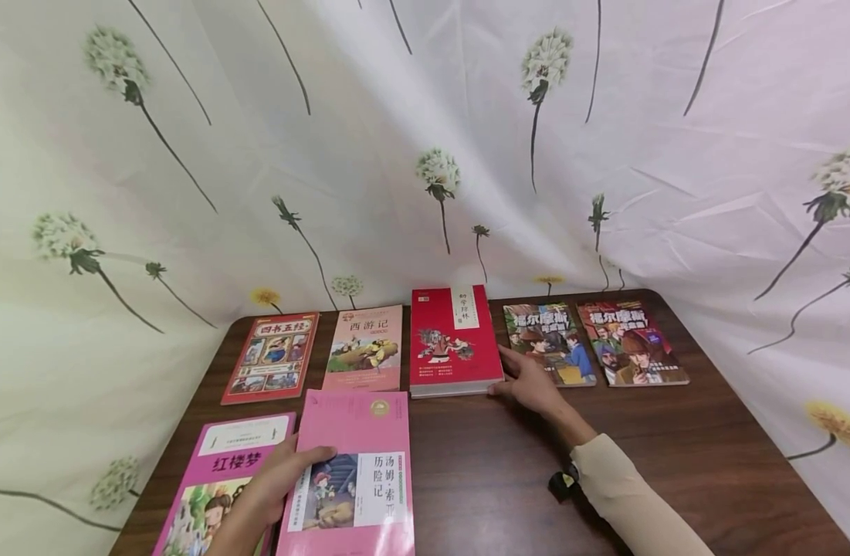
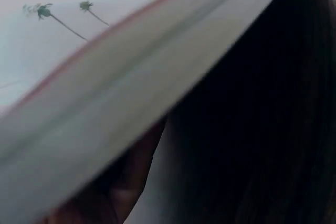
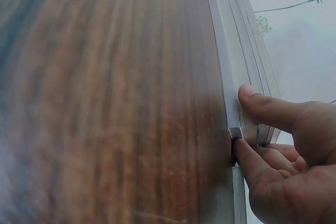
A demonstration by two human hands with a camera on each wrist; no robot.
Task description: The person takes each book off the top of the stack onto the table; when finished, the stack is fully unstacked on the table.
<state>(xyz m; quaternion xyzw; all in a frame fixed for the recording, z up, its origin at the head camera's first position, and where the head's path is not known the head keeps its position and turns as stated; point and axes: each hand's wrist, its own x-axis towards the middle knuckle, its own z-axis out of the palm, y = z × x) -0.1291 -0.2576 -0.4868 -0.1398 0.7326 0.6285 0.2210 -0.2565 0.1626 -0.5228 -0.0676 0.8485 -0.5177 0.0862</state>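
Observation:
My left hand (image 1: 283, 472) grips a pink book (image 1: 358, 425) by its left edge, thumb on the cover. In the left wrist view the held book's pale page edges (image 2: 131, 72) cross the frame, with the dark fingers (image 2: 137, 169) below them. At the back of the table, my right hand (image 1: 533, 386) holds the near right corner of a thick red book (image 1: 459, 361). The right wrist view shows the thumb on the layered page edges (image 3: 247, 51) and the other fingers around the corner. Whether these layers are one book or several stacked is unclear.
Left of the red book lie a pink-orange book (image 1: 365, 347) and a small red book (image 1: 272, 359). Two comic-style books, one nearer (image 1: 570, 359) and one farther right (image 1: 636, 347), lie beyond my right hand. A purple book (image 1: 216, 452) is at front left. Dandelion-print cloth (image 1: 369, 154) hangs behind.

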